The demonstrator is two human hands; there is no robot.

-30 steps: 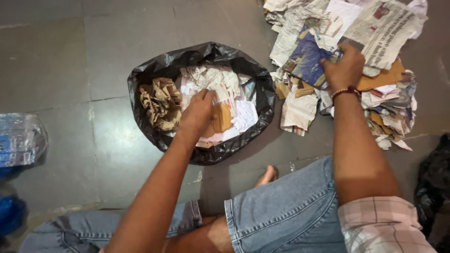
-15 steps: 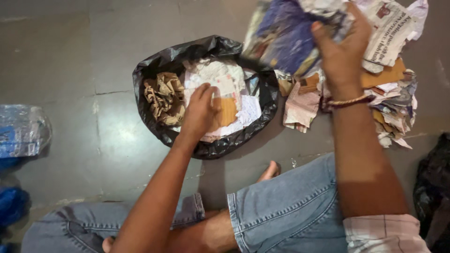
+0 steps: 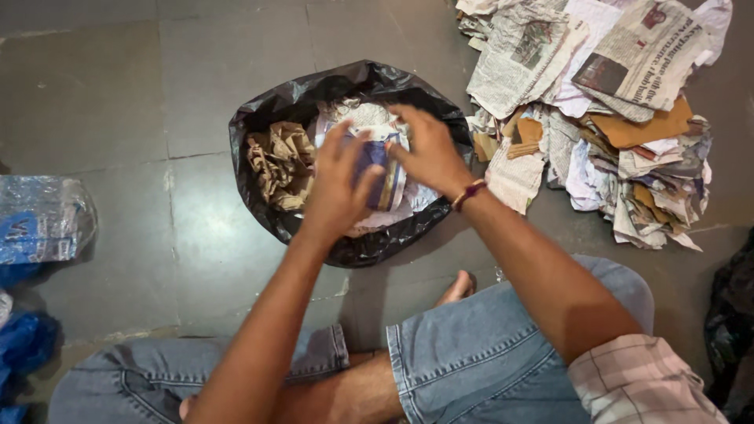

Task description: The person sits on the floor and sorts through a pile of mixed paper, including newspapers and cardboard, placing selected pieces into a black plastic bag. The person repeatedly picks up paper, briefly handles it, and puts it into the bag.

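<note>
Head view looks down on a black bin bag [image 3: 267,133] lying open on the grey tiled floor [image 3: 118,94], its mouth rolled back into a rough ring. Inside it sit one crumpled brown paper wad [image 3: 279,165] at the left and a bed of white and printed paper scraps [image 3: 357,116]. Over the bag's middle the left hand [image 3: 339,184] and the right hand [image 3: 430,153] meet, fingers spread and pressing from both sides on one blue printed sheet [image 3: 375,157], which lies in the bag on top of the scraps. A red and gold wristband [image 3: 468,193] circles the right wrist.

To the right of the bag, just beside it, a loose heap of newspaper [image 3: 605,118] spreads out, mixed with brown card pieces and white sheets; their count cannot be told. At the far left edge lies one clear plastic pack [image 3: 43,224] with blue print, and below it a blue bundle [image 3: 23,349]. A second dark bag [image 3: 730,314] shows at the right edge. Two jeans-clad legs [image 3: 487,353] fold across the foreground.
</note>
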